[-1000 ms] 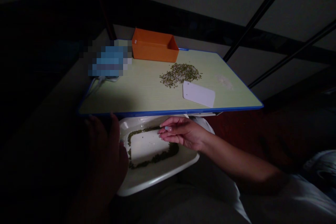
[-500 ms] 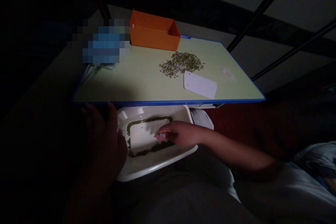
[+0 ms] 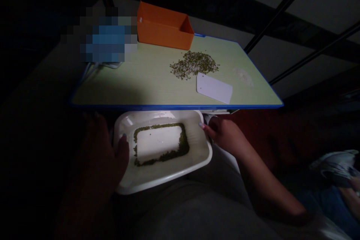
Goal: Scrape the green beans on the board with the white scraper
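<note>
A white plastic tray [image 3: 168,174] rests on my lap below the table's front edge, with green beans [image 3: 184,144] lying in a ring around its raised middle. My left hand [image 3: 104,153] grips the tray's left rim, thumb over the edge. My right hand [image 3: 223,135] holds the tray's right rim with its fingers curled round it. On the pale green table [image 3: 140,82] above lie a loose pile of green beans [image 3: 194,64] and a white flat scraper card [image 3: 214,88] just in front of it.
An orange box [image 3: 164,26] stands at the table's back. A blurred blue object [image 3: 105,39] sits at the back left with white cables. A small heap of white grains [image 3: 243,75] lies near the right edge. Dark metal bars [image 3: 281,7] rise behind.
My right hand left the beans inside the tray and moved right to grip its right rim. The tray shifted slightly left and the view tilted down.
</note>
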Motion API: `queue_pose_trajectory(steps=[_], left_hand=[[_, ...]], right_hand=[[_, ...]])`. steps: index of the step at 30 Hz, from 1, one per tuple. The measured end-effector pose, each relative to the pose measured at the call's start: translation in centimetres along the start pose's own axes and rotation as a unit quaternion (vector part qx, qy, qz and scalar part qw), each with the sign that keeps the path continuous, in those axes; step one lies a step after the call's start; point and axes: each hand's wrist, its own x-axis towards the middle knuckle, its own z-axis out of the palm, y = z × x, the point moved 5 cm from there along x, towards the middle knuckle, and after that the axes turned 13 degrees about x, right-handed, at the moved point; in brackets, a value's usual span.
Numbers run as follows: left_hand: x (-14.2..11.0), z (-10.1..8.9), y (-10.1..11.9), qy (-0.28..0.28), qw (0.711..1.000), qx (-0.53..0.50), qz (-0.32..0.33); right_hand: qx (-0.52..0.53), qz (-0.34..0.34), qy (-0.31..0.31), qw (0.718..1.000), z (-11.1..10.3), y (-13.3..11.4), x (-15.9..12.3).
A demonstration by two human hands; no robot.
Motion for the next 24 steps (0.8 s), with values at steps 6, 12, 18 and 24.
queue_pose_trajectory(steps=[6, 12, 18, 24], left_hand=[[-0.3, -0.6, -0.1, -0.15, 0.985, 0.043, -0.076], [-0.8, -1.6, 0.1, -0.197, 0.971, 0.089, -0.098], [-1.0, -2.1, 0.9, -0.193, 0.974, 0.106, -0.055], [-1.8, -1.7, 2.1, -0.183, 0.98, 0.081, -0.019]], right_hand=[[0.157, 0.039, 0.039, 0.986, 3.2, 3.6, 0.7], [0.24, 0.009, -0.016, 0.971, 3.9, 3.3, -0.2], [0.238, 0.04, -0.006, 0.97, 2.1, 2.9, -3.5], [0.183, 0.043, 0.017, 0.982, -0.5, 2.3, -5.9]])
